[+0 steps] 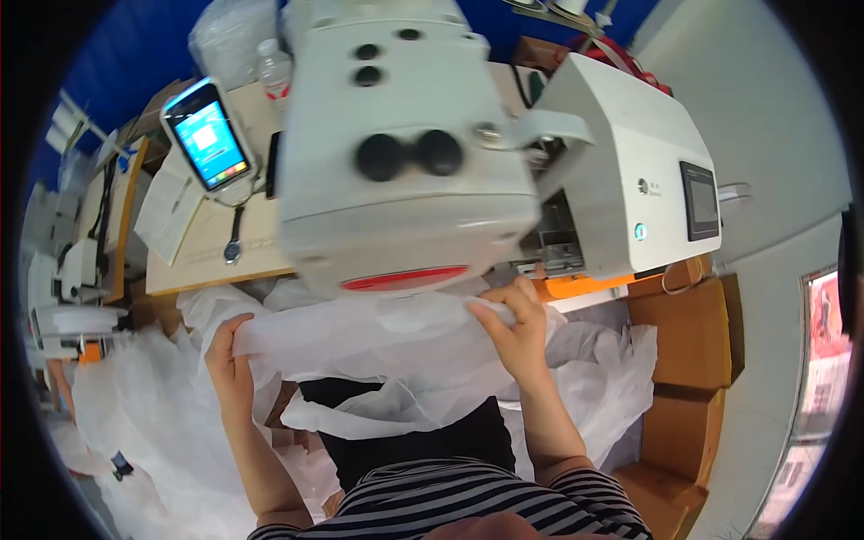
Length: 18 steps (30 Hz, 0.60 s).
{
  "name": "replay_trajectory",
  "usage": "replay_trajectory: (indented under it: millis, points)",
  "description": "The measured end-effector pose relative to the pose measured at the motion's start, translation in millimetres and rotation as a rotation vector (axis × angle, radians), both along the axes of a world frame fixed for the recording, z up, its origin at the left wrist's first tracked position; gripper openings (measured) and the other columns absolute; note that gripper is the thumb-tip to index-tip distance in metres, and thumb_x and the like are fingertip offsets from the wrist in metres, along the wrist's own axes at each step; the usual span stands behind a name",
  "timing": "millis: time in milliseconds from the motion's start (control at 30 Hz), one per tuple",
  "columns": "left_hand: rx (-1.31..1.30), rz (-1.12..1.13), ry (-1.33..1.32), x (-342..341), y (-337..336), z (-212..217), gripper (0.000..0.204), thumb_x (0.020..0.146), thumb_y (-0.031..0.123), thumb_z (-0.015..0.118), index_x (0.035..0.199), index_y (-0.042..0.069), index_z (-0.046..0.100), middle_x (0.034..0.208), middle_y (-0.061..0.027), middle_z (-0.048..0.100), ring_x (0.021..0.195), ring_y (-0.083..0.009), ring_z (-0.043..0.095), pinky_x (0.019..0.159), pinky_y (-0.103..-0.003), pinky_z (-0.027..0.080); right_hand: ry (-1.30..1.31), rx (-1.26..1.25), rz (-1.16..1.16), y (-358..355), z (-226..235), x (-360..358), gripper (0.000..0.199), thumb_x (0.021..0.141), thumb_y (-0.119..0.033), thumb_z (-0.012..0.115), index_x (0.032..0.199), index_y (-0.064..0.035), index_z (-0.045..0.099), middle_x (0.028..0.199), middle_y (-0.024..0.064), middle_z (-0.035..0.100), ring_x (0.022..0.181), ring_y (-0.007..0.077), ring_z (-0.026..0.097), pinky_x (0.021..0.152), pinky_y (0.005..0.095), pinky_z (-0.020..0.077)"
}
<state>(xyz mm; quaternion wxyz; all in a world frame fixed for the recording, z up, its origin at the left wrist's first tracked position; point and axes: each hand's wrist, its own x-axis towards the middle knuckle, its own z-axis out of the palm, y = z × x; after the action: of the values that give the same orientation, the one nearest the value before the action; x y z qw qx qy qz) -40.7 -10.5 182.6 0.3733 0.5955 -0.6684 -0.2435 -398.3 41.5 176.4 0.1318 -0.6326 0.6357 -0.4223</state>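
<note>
A length of thin white sheer fabric (360, 337) stretches between my two hands in front of a large white sewing machine (409, 211). My left hand (229, 364) pinches the fabric's left end, thumb and fingers closed on it. At the other end, my right hand (517, 326) grips the cloth close to the machine's working area, fingers pressed together. The fabric's lower edge droops over my lap in loose folds. The machine's head hides its needle area and the cloth's far edge.
A lit touchscreen panel (209, 139) stands on the wooden table (202, 241), near a wristwatch (234, 241) and a plastic bottle (273, 72). More white fabric (153, 423) is heaped at the left. Cardboard boxes (679, 333) stand at the right, below a white control unit (621, 180).
</note>
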Motion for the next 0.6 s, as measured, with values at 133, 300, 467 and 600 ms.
replay_trajectory:
  millis: [133, 300, 467, 600]
  points:
    - [0.274, -0.21, 0.153, -17, -10, 20, 0.032, 0.075, -0.006, 0.041, 0.1, -0.003, 0.061, 0.09, -0.0094, 0.063, 0.082, -0.0184, 0.058, 0.076, -0.025, 0.045, -1.301, 0.199, 0.02, 24, 7, -23, 0.012, 0.088, -0.015, 0.062, 0.082, -0.0073, 0.055, 0.077, -0.0034, 0.05, 0.071, 0.0064, 0.045, 0.063, 0.0208, 0.0357]
    - [0.346, -0.215, 0.212, -76, -3, 30, 0.023, 0.068, -0.01, 0.046, 0.085, -0.002, 0.059, 0.09, -0.009, 0.062, 0.077, -0.0176, 0.057, 0.07, -0.026, 0.046, -0.472, 0.213, -0.543, 45, 9, -52, 0.013, 0.089, -0.012, 0.059, 0.079, -0.0035, 0.055, 0.072, -0.0046, 0.047, 0.065, 0.0029, 0.04, 0.06, 0.0171, 0.0322]
    - [-0.086, -0.254, -0.019, -87, -26, 6, 0.013, 0.068, -0.011, 0.048, 0.075, 0.0, 0.047, 0.089, -0.0144, 0.059, 0.075, -0.0297, 0.057, 0.064, -0.033, 0.046, 0.509, -0.06, -0.385, 5, 3, -60, 0.01, 0.082, -0.013, 0.064, 0.086, -0.0048, 0.061, 0.09, 0.0159, 0.058, 0.087, 0.0359, 0.051, 0.078, 0.0446, 0.0372]
    - [-0.131, -0.197, -0.057, -73, -12, -15, 0.024, 0.072, -0.008, 0.049, 0.091, 0.005, 0.054, 0.092, -0.0153, 0.058, 0.083, -0.036, 0.058, 0.069, -0.039, 0.049, 0.593, -0.154, -0.44, 8, -22, -68, 0.011, 0.074, -0.009, 0.063, 0.083, -0.0028, 0.063, 0.082, 0.017, 0.06, 0.079, 0.0347, 0.055, 0.07, 0.0436, 0.0415]
